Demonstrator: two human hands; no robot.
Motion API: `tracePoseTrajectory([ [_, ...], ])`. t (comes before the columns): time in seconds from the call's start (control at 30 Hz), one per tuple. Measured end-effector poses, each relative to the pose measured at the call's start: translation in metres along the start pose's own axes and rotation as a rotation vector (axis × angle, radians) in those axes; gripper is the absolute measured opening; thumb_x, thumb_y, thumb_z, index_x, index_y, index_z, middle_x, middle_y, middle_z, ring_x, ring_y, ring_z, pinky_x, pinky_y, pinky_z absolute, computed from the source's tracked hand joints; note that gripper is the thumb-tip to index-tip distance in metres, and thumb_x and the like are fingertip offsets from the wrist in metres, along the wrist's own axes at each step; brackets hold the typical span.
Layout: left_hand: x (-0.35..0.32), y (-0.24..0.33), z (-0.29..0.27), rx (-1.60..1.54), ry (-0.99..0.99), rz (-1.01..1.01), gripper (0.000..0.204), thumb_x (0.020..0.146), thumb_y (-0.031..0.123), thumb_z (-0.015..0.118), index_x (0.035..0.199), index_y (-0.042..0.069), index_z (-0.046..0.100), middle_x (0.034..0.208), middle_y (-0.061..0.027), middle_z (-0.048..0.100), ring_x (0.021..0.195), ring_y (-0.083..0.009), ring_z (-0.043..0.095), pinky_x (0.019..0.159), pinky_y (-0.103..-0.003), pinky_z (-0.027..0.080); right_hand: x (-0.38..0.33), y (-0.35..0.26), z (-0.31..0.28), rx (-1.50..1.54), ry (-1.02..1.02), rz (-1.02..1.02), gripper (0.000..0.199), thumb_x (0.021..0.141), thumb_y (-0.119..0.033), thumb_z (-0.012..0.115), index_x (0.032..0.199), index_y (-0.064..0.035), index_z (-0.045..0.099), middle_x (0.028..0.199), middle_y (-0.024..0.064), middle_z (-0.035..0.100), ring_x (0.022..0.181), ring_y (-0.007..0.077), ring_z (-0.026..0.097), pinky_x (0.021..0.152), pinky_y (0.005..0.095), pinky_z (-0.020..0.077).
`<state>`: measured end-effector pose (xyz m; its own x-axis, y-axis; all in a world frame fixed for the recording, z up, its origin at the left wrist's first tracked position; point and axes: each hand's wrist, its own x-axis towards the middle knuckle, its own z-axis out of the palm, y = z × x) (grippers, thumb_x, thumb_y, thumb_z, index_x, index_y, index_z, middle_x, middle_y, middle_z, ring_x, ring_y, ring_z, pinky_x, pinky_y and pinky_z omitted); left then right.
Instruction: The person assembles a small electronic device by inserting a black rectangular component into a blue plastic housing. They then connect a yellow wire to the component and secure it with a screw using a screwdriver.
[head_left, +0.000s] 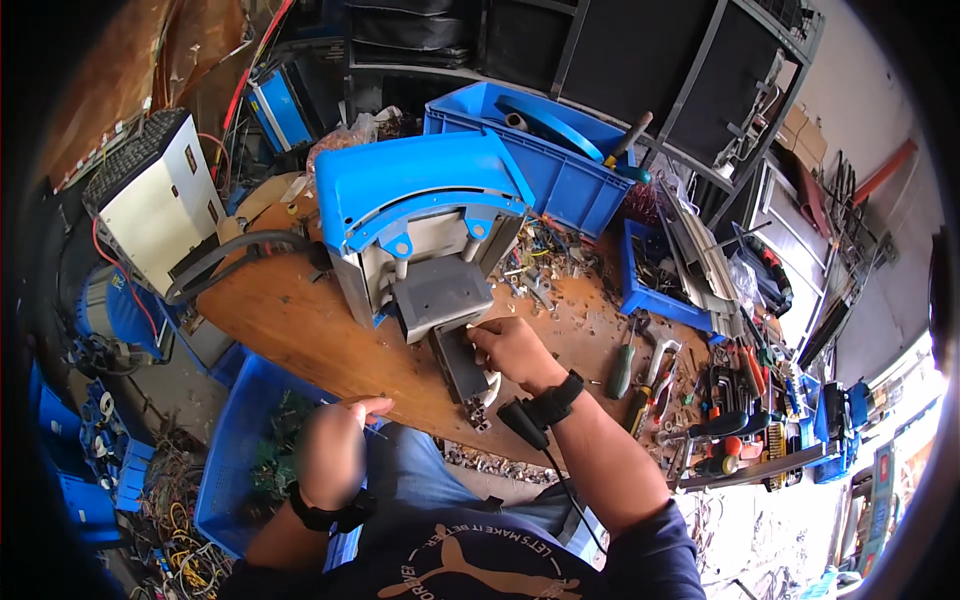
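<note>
The machine (425, 235), a grey box with a curved blue cover on top, stands tilted on the wooden workbench (290, 330), near its middle. A grey block (440, 297) juts out of its near side, and below that a dark grey part (460, 365) hangs down toward the near edge of the bench, with a small metal fitting at its lower end.

The right hand (515, 352) rests against the upper right side of that dark part, just under the grey block. Its fingers are bent and pressed to the part, thumb toward the block; whether they truly grip it or only touch it I cannot tell. A black band sits on the wrist.

The left hand (335, 450) hangs lower and to the left, off the bench, above a blue crate (235, 440) full of wires and scrap. It is blurred; the fingers look loosely curled with one pointing right, and nothing shows in them.

To the right of the machine, screws and small metal bits lie scattered on the bench. Further right lie screwdrivers (622, 368) with green and yellow handles, and pliers beyond them. A large blue bin (560, 165) stands behind the machine, and a white box (160, 200) with cables sits at far left.
</note>
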<state>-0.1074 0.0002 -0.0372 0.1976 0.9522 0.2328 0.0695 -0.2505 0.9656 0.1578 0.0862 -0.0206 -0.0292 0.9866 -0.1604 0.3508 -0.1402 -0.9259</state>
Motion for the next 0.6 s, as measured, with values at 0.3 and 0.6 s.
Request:
tracePoseTrajectory([
  [0.3, -0.002, -0.009, -0.003, 0.074, -0.004, -0.036, 0.040, 0.102, 0.026, 0.042, 0.105, -0.006, 0.066, 0.102, -0.0165, 0.069, 0.092, -0.0238, 0.065, 0.082, -0.033, 0.049, 0.004, -0.001, -0.003, 0.198, -0.117, 0.191, 0.027, 0.093, -0.023, 0.056, 0.090, 0.0002, 0.068, 0.062, 0.0028, 0.057, 0.047, 0.0098, 0.046, 0.044, 0.0260, 0.0342],
  [0.6, -0.004, -0.014, 0.001, 0.162, 0.005, -0.015, 0.037, 0.101, 0.020, 0.041, 0.102, -0.006, 0.067, 0.097, -0.0165, 0.070, 0.089, -0.0248, 0.067, 0.080, -0.033, 0.051, 0.008, 0.007, 0.006, 0.173, -0.014, 0.082, 0.021, 0.086, -0.020, 0.064, 0.088, 0.0009, 0.070, 0.063, 0.0015, 0.057, 0.050, 0.0092, 0.048, 0.045, 0.0258, 0.0353],
])
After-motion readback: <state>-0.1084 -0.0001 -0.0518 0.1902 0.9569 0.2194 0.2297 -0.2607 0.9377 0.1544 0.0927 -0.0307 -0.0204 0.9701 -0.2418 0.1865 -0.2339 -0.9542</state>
